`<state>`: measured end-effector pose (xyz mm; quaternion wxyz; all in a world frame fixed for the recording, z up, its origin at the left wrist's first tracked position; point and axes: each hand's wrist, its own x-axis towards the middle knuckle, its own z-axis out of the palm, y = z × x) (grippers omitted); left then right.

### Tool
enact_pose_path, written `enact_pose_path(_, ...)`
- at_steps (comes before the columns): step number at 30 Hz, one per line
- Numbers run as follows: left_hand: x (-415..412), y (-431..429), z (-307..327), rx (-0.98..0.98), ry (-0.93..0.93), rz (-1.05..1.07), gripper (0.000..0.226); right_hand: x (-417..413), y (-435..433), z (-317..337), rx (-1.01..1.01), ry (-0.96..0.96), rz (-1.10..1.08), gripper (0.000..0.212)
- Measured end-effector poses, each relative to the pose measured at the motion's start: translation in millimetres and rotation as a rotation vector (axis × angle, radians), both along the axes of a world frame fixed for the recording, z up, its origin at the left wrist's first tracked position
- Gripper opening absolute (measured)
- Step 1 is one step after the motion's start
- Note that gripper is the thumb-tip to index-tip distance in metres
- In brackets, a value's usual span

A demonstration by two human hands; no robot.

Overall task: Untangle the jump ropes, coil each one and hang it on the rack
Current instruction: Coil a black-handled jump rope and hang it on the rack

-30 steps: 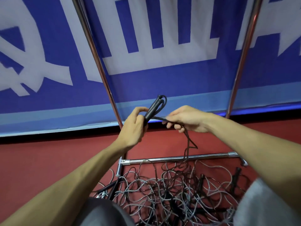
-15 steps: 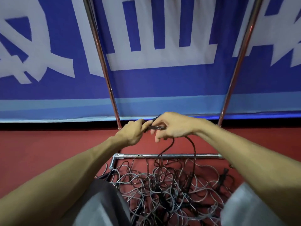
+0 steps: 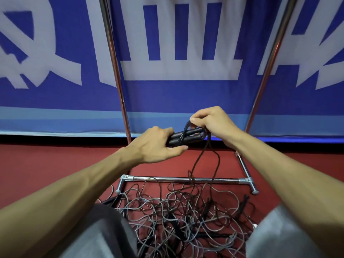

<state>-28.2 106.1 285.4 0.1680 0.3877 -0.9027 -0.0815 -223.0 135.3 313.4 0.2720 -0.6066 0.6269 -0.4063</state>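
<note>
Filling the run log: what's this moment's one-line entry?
left hand: grips both handles | right hand: wraps cord | pile: tangled

Both forearms reach forward. The left hand point(image 3: 158, 145) is clenched, palm down. The right hand point(image 3: 212, 121) pinches with curled fingertips.

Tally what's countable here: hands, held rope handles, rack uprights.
Hands: 2, left hand and right hand
Black handles held together: 2
Rack uprights: 2
Total: 6
Floor rope pile: too tangled to count.
</note>
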Motion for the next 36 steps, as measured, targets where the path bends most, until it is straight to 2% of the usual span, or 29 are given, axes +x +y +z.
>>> enact_pose_path(4,8.8,-4.0,-3.6,-0.015,-0.081,-0.036,0.036,11.3,6.4,-2.6,0.103,0.084,-0.005,0.03)
enact_pose_path(6,11.0,-5.9,-4.1,0.003,-0.07,-0.057,0.032,15.9,8.8,-3.8,0.181,0.057,0.033,0.031)
enact_pose_path(9,9.6,-5.8,-4.5,0.033,0.029,-0.06,0.024,17.8,12.1,1.0,0.303,-0.2,0.097,0.024)
enact_pose_path(13,4.4,-10.8,-3.5,0.031,0.321,0.02,0.02,3.0,7.7,11.0,0.255,-0.432,0.009,0.022)
enact_pose_path(15,1.3,-10.7,0.2,0.035,0.379,0.048,0.016,-2.7,6.5,12.7,0.256,-0.532,-0.029,0.018)
enact_pose_path(19,-7.8,0.4,4.2,0.33,0.433,-0.011,0.011,-9.5,6.6,13.3,0.286,-0.681,-0.024,0.022)
enact_pose_path(22,-13.7,6.0,9.5,0.691,0.658,-0.058,0.018,-13.9,2.7,12.0,0.311,-0.83,-0.014,0.028)
enact_pose_path(25,-15.6,4.6,12.6,0.848,0.841,-0.039,0.031,-9.3,-2.1,8.3,0.323,-0.858,0.009,0.023)
enact_pose_path(28,-10.7,-3.0,13.2,0.891,0.968,0.019,0.045,1.8,-4.0,5.8,0.381,-0.707,0.13,0.009)
enact_pose_path(29,-7.9,-6.2,12.5,0.89,0.981,0.037,0.047,5.9,-4.0,3.9,0.418,-0.582,0.179,0.004)
enact_pose_path(33,-5.4,-13.6,0.0,0.782,0.856,0.097,0.034,20.1,-3.3,-12.6,0.533,0.136,0.27,0.013)
enact_pose_path(36,-3.5,-21.6,-12.2,0.703,0.766,0.166,0.026,19.5,1.1,-19.6,0.636,0.378,0.357,0.017)
